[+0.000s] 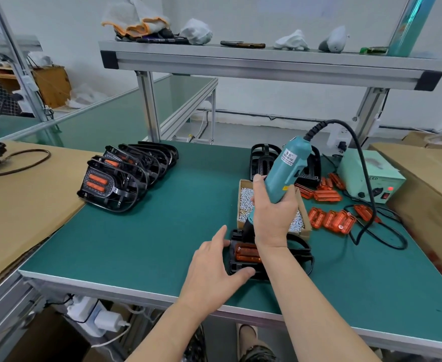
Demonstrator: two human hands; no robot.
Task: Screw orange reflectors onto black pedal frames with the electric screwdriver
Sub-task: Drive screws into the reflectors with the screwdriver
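Head camera shows me my right hand (274, 207) curled tight around the electric screwdriver (286, 165), whose nose points down below those fingers at the orange reflector (247, 253). My left hand (212, 267) is spread, thumb and forefinger touching the black pedal frame (236, 267).

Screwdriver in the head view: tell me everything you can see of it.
The electric screwdriver is a teal, plastic-looking barrel with a white label near its top and a black nose. It tilts, top leaning away and right, nose down at the orange reflector on the black pedal frame near the table's front edge. The right hand grips its lower body. A black cord leaves the top through a ribbed sleeve and arches toward the pale green power box. The bit tip is hidden.
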